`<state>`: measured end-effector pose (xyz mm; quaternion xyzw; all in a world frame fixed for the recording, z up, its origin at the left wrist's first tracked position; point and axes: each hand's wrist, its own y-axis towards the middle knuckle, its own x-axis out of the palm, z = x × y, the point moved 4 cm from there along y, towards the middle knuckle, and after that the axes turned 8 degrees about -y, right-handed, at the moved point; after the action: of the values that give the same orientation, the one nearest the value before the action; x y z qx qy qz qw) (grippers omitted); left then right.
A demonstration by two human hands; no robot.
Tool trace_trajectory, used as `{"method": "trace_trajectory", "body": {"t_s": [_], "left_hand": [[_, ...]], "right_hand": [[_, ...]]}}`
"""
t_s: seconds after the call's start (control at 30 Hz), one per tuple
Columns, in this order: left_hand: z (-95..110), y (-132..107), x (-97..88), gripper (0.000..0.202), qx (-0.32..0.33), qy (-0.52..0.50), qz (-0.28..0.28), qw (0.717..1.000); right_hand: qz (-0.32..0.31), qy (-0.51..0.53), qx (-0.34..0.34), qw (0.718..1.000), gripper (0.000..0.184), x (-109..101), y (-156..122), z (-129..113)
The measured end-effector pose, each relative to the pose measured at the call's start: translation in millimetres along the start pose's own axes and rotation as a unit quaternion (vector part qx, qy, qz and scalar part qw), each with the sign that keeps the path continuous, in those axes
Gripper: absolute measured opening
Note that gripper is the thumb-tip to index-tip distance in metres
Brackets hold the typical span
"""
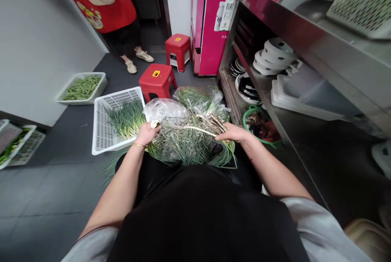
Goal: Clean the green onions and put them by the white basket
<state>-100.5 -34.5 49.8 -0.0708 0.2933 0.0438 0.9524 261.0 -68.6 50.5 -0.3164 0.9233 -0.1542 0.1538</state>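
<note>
A scallion point(195, 128) is gripped at its white end by the closed left hand point(147, 133) and farther along by the closed right hand point(233, 133), held across the pile point(183, 150) on the lap. If pulled hard, it could be snapped, or stalks spilled beside the basket point(100, 131).

- A restaurant's back kitchen.
- Stainless steel shelf point(305, 131) stacked with white ceramic plates point(276, 56).
- White perforated plastic baskets point(104, 131) of green vegetables on the dark floor point(55, 197).
</note>
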Motion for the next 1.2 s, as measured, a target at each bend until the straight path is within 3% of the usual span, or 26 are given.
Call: {"method": "trace_trajectory", "body": {"t_s": [0.07, 0.13, 0.27, 0.33, 0.43, 0.53, 0.63, 0.7, 0.83, 1.0, 1.2], "left_hand": [[-9.7, 6.6, -2.6, 0.024, -0.021, 0.035, 0.012, 0.999], [-10.5, 8.2, 6.6, 0.024, -0.029, 0.039, -0.011, 0.999], [17.4, -7.8, 45.5, 0.022, -0.026, -0.100, -0.055, 0.993], [34.6, -19.4, 63.1, 0.038, -0.060, -0.249, -0.051, 0.965], [53.1, -28.9, 79.4, 0.047, -0.095, -0.438, -0.099, 0.889], [52.3, -27.5, 75.3, 0.041, -0.110, -0.518, -0.111, 0.841], [42.6, -24.8, 64.2, 0.038, -0.095, -0.554, -0.119, 0.819], [36.6, -24.6, 58.2, 0.036, -0.085, -0.561, -0.125, 0.814], [32.4, -25.3, 53.7, 0.036, -0.075, -0.569, -0.137, 0.807], [37.2, -26.7, 53.8, 0.035, -0.062, -0.574, -0.148, 0.803], [36.5, -30.4, 50.4, 0.035, -0.048, -0.490, -0.126, 0.861]], "right_hand": [[0.007, 0.022, -0.003, 1.000, 0.032, -12.2, -12.9, 4.5], [0.037, 0.056, -0.007, 0.998, 0.034, -16.8, -16.3, 3.1], [0.115, 0.057, -0.007, 0.992, 0.034, 1.4, 10.7, -10.9], [0.137, 0.015, -0.019, 0.990, 0.037, 21.4, 33.3, -19.4], [0.133, -0.039, -0.064, 0.988, 0.039, 56.7, 61.1, -28.4], [0.089, -0.046, -0.088, 0.991, 0.040, 85.4, 73.5, -27.9], [0.040, -0.014, -0.080, 0.996, 0.038, 93.7, 72.5, -21.7], [0.045, 0.033, -0.073, 0.996, 0.035, 85.1, 67.6, -18.4], [0.131, 0.100, -0.075, 0.984, 0.029, 60.4, 58.8, -20.6], [0.127, 0.091, -0.089, 0.984, 0.028, 75.3, 69.5, -37.2], [0.067, 0.227, -0.081, 0.968, 0.026, 85.3, 89.0, -43.0]]}}
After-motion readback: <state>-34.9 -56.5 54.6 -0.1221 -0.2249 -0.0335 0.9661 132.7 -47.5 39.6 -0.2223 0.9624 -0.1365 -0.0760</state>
